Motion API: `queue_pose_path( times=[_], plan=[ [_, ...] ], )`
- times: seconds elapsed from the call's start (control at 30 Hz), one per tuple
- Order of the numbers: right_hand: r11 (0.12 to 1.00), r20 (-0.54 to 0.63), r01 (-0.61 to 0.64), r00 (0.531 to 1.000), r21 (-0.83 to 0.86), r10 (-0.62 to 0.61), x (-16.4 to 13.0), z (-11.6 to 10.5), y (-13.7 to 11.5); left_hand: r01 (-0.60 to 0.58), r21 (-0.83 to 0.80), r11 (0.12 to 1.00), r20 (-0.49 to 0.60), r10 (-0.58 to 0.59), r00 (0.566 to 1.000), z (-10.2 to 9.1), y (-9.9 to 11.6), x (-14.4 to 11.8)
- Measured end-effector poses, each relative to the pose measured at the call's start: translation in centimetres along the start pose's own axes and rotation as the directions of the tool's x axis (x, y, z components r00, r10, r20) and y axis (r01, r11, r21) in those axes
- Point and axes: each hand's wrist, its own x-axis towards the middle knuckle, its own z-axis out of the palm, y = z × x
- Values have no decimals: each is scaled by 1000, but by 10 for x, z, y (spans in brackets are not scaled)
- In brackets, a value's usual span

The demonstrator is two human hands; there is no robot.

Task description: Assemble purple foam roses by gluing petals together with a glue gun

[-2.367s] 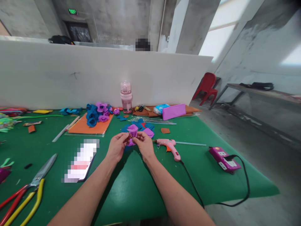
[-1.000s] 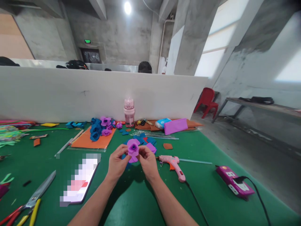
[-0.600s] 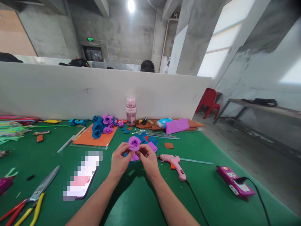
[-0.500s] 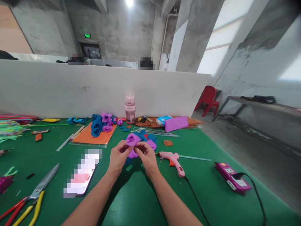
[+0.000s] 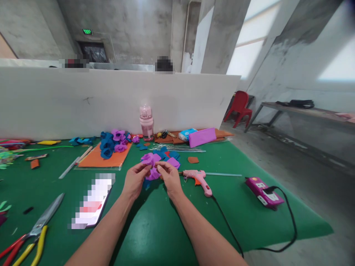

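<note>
Green felt is covering the table (image 5: 155, 229), with a white partition running across the upper half of the frame. At mid-frame, against that partition, a pink water bottle (image 5: 146, 119) is standing upright; I cannot tell what is inside it. Just below centre, my left hand (image 5: 134, 180) and right hand (image 5: 169, 178) are both pinching a purple felt flower (image 5: 151, 164) between their fingertips, each grip closed on it from its own side. A pink glue gun (image 5: 198, 178) is lying just right of my hands.
</note>
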Motion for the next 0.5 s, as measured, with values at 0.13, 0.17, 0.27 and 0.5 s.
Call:
queue_pose_path(
  times=[0.13,0.17,0.27,0.5],
  plan=[
    [1000,3,12,1000,-4,-12,-1,0,0,-16,22,1000,14,16,1000,-1,-2,2],
    [1000,0,21,1000,-5,-21,-1,0,-1,-19,18,1000,18,19,1000,-2,-4,3],
    [997,-21,63,998,-36,-64,-1,0,-4,-24,1,1000,13,24,1000,-4,-9,6],
    [984,-193,143,968,-110,-162,-16,-5,-18,-15,-23,1000,10,15,1000,-13,-16,11]
  ],
)
